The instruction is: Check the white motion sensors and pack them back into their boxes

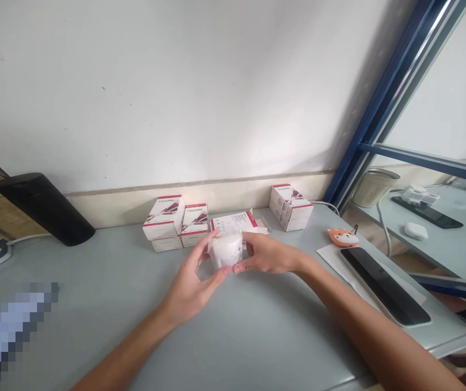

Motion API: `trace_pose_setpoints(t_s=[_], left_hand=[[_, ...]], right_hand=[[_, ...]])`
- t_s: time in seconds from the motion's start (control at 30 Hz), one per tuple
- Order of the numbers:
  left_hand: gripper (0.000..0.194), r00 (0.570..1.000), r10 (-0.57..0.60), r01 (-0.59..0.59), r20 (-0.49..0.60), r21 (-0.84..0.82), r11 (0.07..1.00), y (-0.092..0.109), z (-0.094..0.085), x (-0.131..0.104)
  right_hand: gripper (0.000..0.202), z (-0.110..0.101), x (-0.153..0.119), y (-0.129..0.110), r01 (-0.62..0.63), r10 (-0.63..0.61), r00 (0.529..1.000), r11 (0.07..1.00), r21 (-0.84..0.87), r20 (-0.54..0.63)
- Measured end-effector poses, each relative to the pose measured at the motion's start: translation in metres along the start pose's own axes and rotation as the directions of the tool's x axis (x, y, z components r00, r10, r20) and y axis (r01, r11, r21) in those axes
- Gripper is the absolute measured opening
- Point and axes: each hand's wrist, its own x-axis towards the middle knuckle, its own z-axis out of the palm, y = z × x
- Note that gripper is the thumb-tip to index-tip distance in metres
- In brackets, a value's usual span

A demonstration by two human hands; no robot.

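Between my two hands is a white rounded object in clear plastic wrap [227, 251], above the grey tabletop [216, 336]. My left hand [194, 279] holds its left side, fingers behind and thumb at the lower front. On the right side, my right hand [267, 254] grips it with bent fingers and the thumb near its lower edge. Just behind lies a white and red box [235, 221] with a flap out to the right. Left of that box stand more such boxes [163, 214], and another pair is stacked [291, 207] at the right.
A black cylinder [48, 209] leans at the back left. A pixelated item [13, 326] lies at the left. On the right are an orange animal-shaped item [343, 237], a phone [385, 285] over white paper, and a blue-framed glass pane [432, 108].
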Motion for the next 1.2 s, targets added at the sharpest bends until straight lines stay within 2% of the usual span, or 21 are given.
trace_pose_setpoints(t_s=[0.13,0.27,0.4,0.47,0.57,0.67,0.8,0.87,0.97,1.1,1.2], left_hand=[[0.06,0.998,-0.058,0.058,0.007,-0.012,0.998,-0.004,0.001,0.003],[0.046,0.991,-0.099,0.095,0.088,0.047,0.994,-0.004,0.0,0.007],[0.048,0.987,-0.128,0.119,0.092,0.097,0.988,-0.003,0.0,0.006],[0.049,0.985,-0.155,0.148,0.07,0.098,0.984,-0.003,0.001,0.006],[0.053,0.977,-0.211,0.211,0.029,-0.001,0.977,-0.002,0.0,0.007],[0.056,0.957,-0.289,0.28,0.004,-0.261,0.924,0.005,-0.003,0.011],[0.055,0.944,-0.33,0.251,0.003,-0.655,0.712,0.023,-0.006,0.015],[0.053,0.931,-0.365,0.253,0.018,-0.753,0.608,0.031,-0.006,0.015],[0.049,0.915,-0.399,0.268,0.053,-0.821,0.504,0.037,-0.007,0.015],[0.043,0.911,-0.413,0.202,-0.008,-0.863,0.463,0.034,-0.01,0.017],[0.042,0.901,-0.429,0.161,-0.068,-0.865,0.476,0.03,-0.014,0.02]], right_hand=[[0.054,0.012,0.004,0.004,0.017,-0.017,1.0,1.0,-0.003,0.015],[0.045,0.018,0.005,0.002,0.04,-0.039,0.999,0.995,-0.088,0.013],[0.056,0.019,0.003,-0.003,0.059,-0.052,0.998,0.982,-0.177,0.042],[0.055,0.019,0.002,-0.005,0.072,-0.061,0.997,0.974,-0.213,0.055],[0.04,0.018,0.001,-0.007,0.06,-0.047,0.996,0.979,-0.197,0.072],[0.036,0.014,-0.001,-0.013,0.013,-0.003,0.995,0.995,-0.101,0.098],[0.042,0.006,-0.004,-0.021,0.023,-0.022,0.999,1.0,0.008,-0.033],[0.04,0.004,-0.005,-0.022,0.067,-0.064,0.993,0.997,0.035,-0.097],[0.034,0.003,-0.003,-0.019,0.096,-0.087,0.98,0.994,0.044,-0.177],[0.026,0.004,0.001,-0.011,0.123,-0.086,0.94,0.988,0.092,-0.329],[0.027,0.003,0.001,-0.012,0.134,-0.044,0.853,0.982,0.136,-0.519]])
